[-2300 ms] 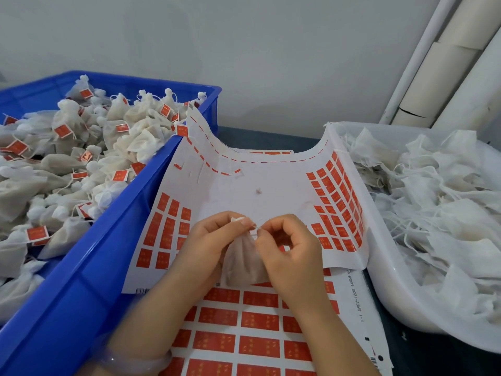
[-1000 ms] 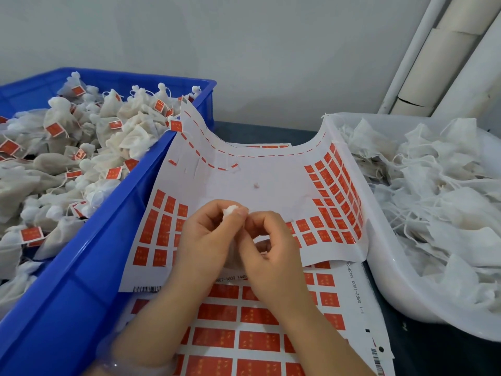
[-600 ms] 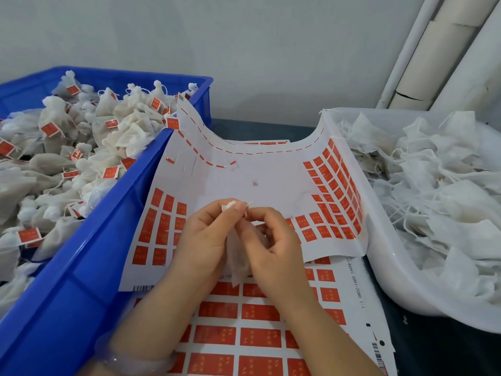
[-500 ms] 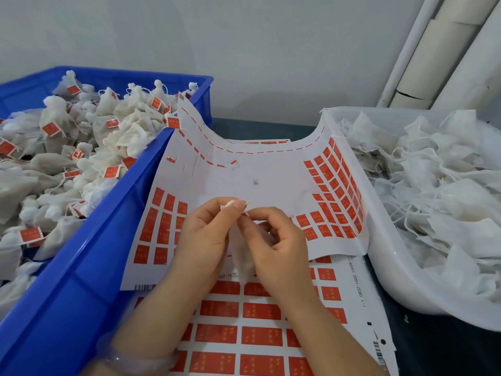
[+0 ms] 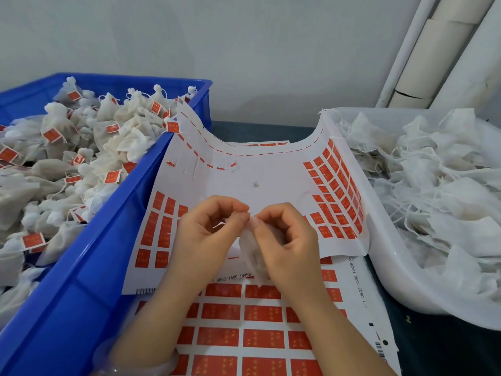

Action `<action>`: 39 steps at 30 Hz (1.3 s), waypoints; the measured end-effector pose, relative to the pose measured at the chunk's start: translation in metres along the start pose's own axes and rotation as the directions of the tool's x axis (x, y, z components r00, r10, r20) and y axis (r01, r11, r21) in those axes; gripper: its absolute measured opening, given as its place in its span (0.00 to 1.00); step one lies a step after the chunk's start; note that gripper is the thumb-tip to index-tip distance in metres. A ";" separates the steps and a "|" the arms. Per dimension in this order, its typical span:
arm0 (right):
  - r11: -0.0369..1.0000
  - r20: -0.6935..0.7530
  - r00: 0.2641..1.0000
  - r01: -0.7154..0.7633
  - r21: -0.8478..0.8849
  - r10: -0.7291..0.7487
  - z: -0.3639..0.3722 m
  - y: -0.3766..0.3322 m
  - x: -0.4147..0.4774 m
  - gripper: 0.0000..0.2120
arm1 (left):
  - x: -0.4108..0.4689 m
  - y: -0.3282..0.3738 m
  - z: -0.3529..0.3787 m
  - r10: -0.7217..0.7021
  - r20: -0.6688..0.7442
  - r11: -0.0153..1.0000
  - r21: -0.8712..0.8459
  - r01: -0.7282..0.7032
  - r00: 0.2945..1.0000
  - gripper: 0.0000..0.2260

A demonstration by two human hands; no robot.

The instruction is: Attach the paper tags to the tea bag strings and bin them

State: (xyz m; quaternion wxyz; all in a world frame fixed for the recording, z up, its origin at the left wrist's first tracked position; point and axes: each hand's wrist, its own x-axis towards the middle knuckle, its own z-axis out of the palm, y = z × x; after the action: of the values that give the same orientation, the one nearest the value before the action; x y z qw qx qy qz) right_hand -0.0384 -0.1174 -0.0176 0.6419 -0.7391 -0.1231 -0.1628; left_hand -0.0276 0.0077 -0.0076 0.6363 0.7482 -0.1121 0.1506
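Observation:
A white tea bag (image 5: pixel 250 252) hangs between my hands above the sticker sheets. My left hand (image 5: pixel 206 234) pinches its top near the string with thumb and forefinger. My right hand (image 5: pixel 287 240) pinches the same top from the right, fingers curled over the bag. The upper sheet of red paper tags (image 5: pixel 333 191) lies curled between the two bins, with many tags gone from its middle. Under my wrists a fuller tag sheet (image 5: pixel 244 337) lies flat.
A blue bin (image 5: pixel 89 267) on the left holds several tagged tea bags (image 5: pixel 113 147). On the right, a white tub (image 5: pixel 385 270) holds untagged tea bags (image 5: pixel 439 191). Cardboard tubes (image 5: pixel 439 50) lean against the wall at the back right.
The tea bag has swung from under my left hand to hang below my right. My fingertips still meet at its top, now slightly parted.

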 end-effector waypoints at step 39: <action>0.999 0.043 0.999 -0.025 -0.048 0.028 0.002 0.003 0.001 0.07 | -0.001 -0.001 0.001 -0.001 0.042 1.000 -0.015 0.001 0.999 0.07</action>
State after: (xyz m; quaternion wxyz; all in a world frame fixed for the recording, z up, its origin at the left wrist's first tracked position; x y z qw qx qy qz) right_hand -0.0359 -0.1155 -0.0204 0.6234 -0.7591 -0.1235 -0.1410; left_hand -0.0284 0.0071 -0.0090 0.6394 0.7466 -0.1261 0.1337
